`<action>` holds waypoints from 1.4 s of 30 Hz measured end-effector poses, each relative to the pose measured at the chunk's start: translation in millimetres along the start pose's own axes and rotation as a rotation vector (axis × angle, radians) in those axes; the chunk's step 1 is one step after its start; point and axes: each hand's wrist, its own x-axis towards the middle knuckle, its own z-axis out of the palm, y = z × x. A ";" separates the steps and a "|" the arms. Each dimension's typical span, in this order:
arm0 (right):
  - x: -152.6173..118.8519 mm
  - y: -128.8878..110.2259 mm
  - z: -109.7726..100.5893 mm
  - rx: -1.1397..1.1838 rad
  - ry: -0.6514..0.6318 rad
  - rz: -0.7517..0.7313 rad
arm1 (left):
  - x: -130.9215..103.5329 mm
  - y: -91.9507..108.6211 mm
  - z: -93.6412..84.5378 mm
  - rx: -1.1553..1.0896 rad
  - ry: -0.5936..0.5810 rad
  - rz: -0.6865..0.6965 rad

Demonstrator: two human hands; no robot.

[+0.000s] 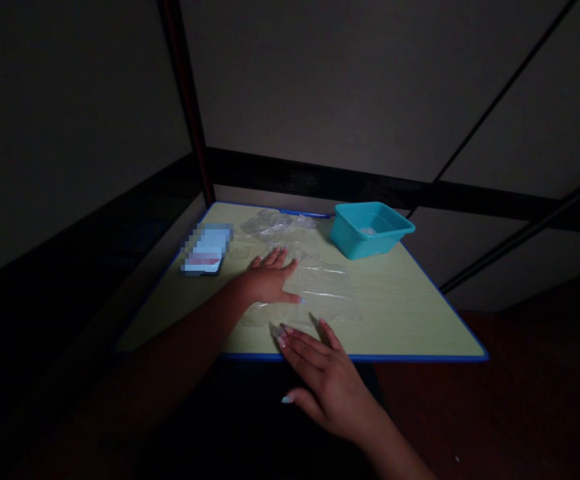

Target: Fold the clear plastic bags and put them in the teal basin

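Observation:
A thin clear plastic sheet [323,287] lies spread on the pale green tabletop [410,320]. My left hand [270,280] rests on its left part, palm down and fingers spread, holding nothing. Over the table's front edge is my right hand [323,370], its fingers stretched out towards the sheet's near edge and its thumb apart; nothing is in it. Behind my left hand, a crumpled heap of clear plastic [270,223] lies near the table's back edge.
At the back right of the table stands a turquoise basket [365,240] with something pale inside. A phone with a lit, blurred screen [207,250] lies at the left. Walls rise behind and to the left.

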 end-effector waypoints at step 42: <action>12.0 50.7 -13.2 0.494 0.328 0.343 | 2.0 -0.2 -13.5 -0.780 -0.189 0.354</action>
